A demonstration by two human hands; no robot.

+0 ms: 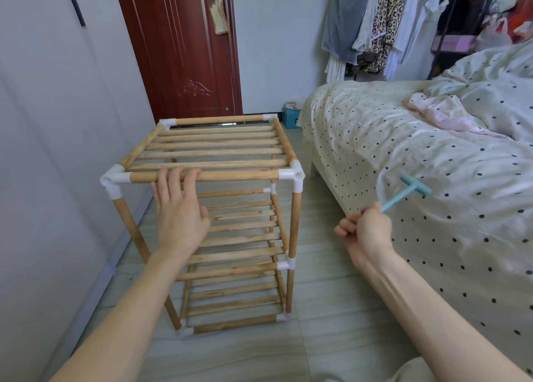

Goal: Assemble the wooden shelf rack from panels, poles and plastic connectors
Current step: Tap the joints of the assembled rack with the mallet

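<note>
On the pale tiled floor (pixel 331 309), between the grey wardrobe wall (pixel 57 122) and the bed, stands the three-tier wooden shelf rack (pixel 219 202) of round poles and slatted panels, upright and seemingly complete. White plastic corner connectors (pixel 292 176) cap the joints at every level. The person's left hand (pixel 180 208) rests on the front top pole (pixel 230 176), fingers laid over it, steadying the frame. The right hand (pixel 364 228) is clenched around the handle of a small turquoise plastic mallet (pixel 409 192), held up just off the rack's front right corner, clear of the wood. It looks like the finishing step: tapping the joints home. The next move would call for a short, square blow on a connector while the left hand braces the frame. Beside them lies the bed with its cream polka-dot sheet (pixel 432 165); behind stand a dark red door (pixel 184 49) and hanging clothes (pixel 383 20).
</note>
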